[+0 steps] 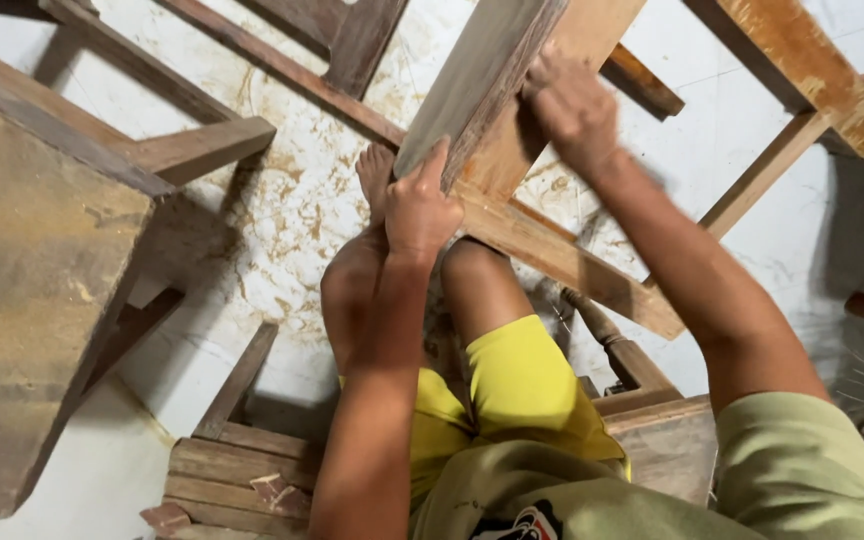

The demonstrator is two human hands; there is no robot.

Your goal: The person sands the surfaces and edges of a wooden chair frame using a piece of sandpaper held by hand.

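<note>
Head view: left hand (419, 208) grips plank (477, 80) beside stool (42, 270).

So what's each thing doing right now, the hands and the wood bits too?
Left hand: gripping the lower edge of the plank.
Right hand: blurred, pressed on the plank's face.
Plank: tilted, leaning on the wooden frame.
Wooden frame: lying on the floor.
Bench: standing to one side, dusty.
Floor: sawdust-smeared.
</note>
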